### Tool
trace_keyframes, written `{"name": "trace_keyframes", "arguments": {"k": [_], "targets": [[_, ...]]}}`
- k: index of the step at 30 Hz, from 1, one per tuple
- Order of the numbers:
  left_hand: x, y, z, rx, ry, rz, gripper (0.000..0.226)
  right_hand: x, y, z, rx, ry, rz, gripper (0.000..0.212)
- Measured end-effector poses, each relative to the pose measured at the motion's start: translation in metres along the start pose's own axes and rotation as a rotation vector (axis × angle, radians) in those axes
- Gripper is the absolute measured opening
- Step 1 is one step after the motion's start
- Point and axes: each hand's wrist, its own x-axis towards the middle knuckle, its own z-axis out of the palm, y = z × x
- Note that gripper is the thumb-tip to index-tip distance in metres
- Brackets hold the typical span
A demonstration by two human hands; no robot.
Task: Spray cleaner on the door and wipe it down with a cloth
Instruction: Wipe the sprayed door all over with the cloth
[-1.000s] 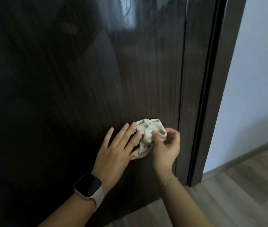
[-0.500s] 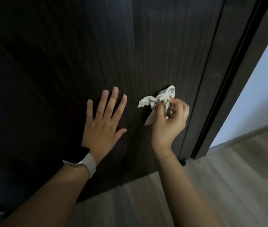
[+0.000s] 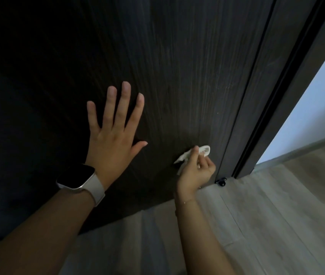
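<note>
**Low on the door, one cloth in hand**

Two forearms, two hands, one cloth, one door. Nearest: left wrist carries one smartwatch (image 3: 78,178), pale band, dark face. Left hand (image 3: 114,135) lies flat on the door (image 3: 187,76), fingers straight and spread. Right hand (image 3: 196,168) sits lower and to the right, near the door's bottom edge, fingers curled, pinching the white cloth (image 3: 204,150). Cloth bunched, sticking out above and left of the fingertips, against the dark wood-grain face. Just right of that grip: door edge, dark frame (image 3: 288,86), one small black floor fitting (image 3: 221,181). Beyond: pale plank floor (image 3: 276,215), white wall (image 3: 320,108).
</note>
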Motion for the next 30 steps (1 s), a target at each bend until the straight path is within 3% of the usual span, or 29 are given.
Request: {"name": "trace_keyframes", "arguments": {"k": [2,7,9,13,16,19,24,26,28,30], "targets": [[0.0,0.0,0.0,0.016,0.01,0.003,0.115,-0.011,-0.018,0.011,0.036,-0.021,-0.122,0.029],[0.001,0.001,-0.002,0.005,-0.004,0.0,0.117,-0.019,-0.021,0.018,0.036,-0.126,-0.401,0.021],[0.0,0.002,-0.001,-0.004,0.0,0.0,0.117,-0.004,-0.002,0.009,0.017,-0.093,-0.362,0.024],[0.0,0.001,0.001,-0.021,0.016,-0.004,0.118,0.039,0.044,-0.021,-0.143,0.055,-0.023,0.021],[0.001,0.001,0.001,-0.028,0.013,-0.013,0.117,0.045,0.048,-0.022,-0.164,0.095,0.069,0.024],[0.0,0.002,-0.001,-0.004,0.001,-0.009,0.116,0.019,0.024,-0.007,-0.12,0.085,-0.021,0.014],[0.001,0.003,-0.003,-0.015,-0.008,-0.006,0.117,-0.055,-0.013,0.015,-0.033,-0.223,-0.44,0.022],[0.001,0.002,-0.004,-0.019,-0.02,-0.007,0.117,-0.054,-0.008,0.016,-0.074,-0.268,-0.543,0.021],[0.001,0.002,-0.004,-0.028,-0.024,-0.009,0.117,-0.036,0.01,0.007,-0.125,-0.214,-0.542,0.019],[0.001,0.002,-0.004,-0.032,-0.024,-0.016,0.117,-0.008,0.033,-0.008,-0.134,-0.094,-0.307,0.015]]}}
